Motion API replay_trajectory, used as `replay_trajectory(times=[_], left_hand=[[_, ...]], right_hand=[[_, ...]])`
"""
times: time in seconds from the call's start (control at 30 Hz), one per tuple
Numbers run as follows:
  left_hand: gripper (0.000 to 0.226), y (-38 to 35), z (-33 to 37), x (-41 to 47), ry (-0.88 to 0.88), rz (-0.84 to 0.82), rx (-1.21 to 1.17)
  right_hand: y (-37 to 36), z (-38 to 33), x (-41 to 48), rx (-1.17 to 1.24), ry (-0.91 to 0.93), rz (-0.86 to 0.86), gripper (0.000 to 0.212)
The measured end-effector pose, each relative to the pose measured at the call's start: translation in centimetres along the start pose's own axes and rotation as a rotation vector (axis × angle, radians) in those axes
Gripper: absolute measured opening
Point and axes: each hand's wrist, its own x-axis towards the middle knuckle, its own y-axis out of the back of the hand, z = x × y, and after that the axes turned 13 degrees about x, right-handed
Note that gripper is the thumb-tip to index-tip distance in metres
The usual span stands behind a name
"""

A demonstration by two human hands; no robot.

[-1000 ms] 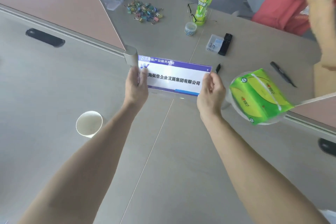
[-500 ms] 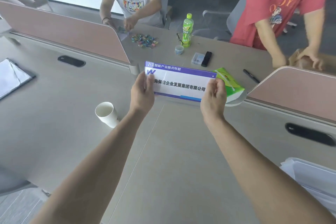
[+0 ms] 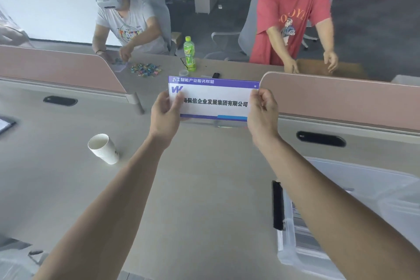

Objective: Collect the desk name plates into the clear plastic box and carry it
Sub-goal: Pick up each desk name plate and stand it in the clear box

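Both hands [image 3: 213, 116] hold one name plate [image 3: 214, 100] near the clear box [image 3: 363, 223]

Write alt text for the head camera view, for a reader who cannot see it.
Two bare hands, left hand and right hand, hold a white and purple name plate by its ends above a grey desk. A clear plastic box sits lower right, a paper cup at left.

Left hand [image 3: 164, 116] and right hand [image 3: 261, 113] grip name plate [image 3: 213, 100] — raised above desk [image 3: 204, 188].
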Motion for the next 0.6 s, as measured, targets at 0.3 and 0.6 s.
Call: replay_trajectory(times=[0.3, 0.6], left_hand=[[0.032, -2.9, 2.2, -4.3, -0.095, -0.435, -0.125], [0.023, -8.7, 1.7, -9.2, -0.529, -0.502, 0.139]], right_hand=[[7.3, -6.1, -4.6, -0.102, -0.060, 0.137, 0.028], [16.3, -12.9, -9.4, -0.858, -0.061, -0.118, 0.070]])
